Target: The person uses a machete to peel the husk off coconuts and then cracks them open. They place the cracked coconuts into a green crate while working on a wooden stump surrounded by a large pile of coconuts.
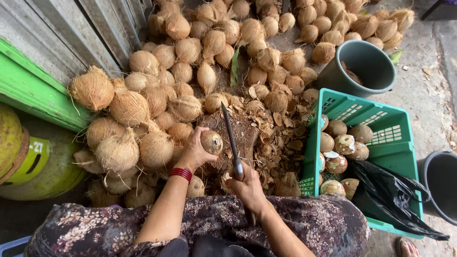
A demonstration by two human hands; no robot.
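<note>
The left hand (195, 153), red bangles at the wrist, cups a partly husked coconut (211, 142) from its nine o'clock side, fingers wrapped round it, pressing it onto the husk-littered chopping block (238, 131). The right hand (247, 186) is clenched on the handle of a long knife (230, 138), whose blade runs toward twelve o'clock just beside the coconut. To do this well, I judge, keep the holding fingers low and away from the blade's side, and turn the nut between short cuts. At three o'clock stands a green crate (362, 107) of cleaned coconuts beside a black bag (385, 190); at nine o'clock, a yellow-green cylinder (28, 162) bears a yellow band-shaped label.
</note>
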